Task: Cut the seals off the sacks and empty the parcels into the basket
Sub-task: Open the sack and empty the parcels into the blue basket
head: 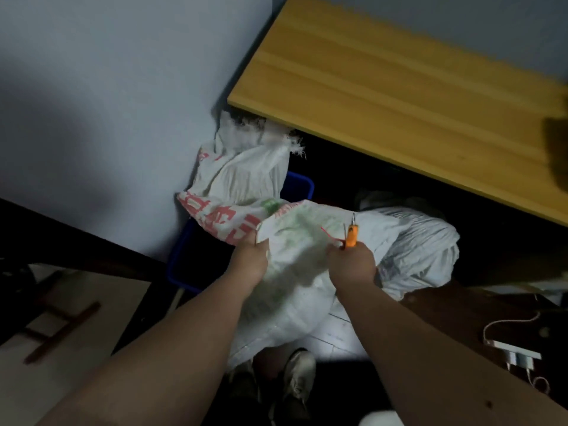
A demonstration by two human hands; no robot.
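dim room with pale floor tiles (335, 330) and a blue-grey wall (107, 87), everything placed here against the white woven sack (295, 272) in the middle. nearest the camera, below the sack, two worn sneakers (296, 382) stand on the tiles. to the sack's right and low, a white charging cable (510, 322) and a plug (519, 358) lie on a dark surface. to its left and low, a dark wooden frame (61, 327) rests on a pale panel.

the left hand (250, 259) grips the sack's upper left edge, fingers curled over the cloth. the right hand (352, 262) is closed round a small orange-handled cutter (351, 233), its metal tip pointing up, held against the sack's top right; a thin red string (330, 235) runs across the cloth just beside the blade.

just behind the sack on the left, a blue plastic basket (299, 186) sits on the floor against the wall, with a second sack with red print (233, 192) slumped over it, its frayed mouth uppermost. behind the sack on the right, a third white sack (421, 241) lies bunched in shadow. farthest, above all three, a yellow wooden tabletop (399, 87) overhangs them.
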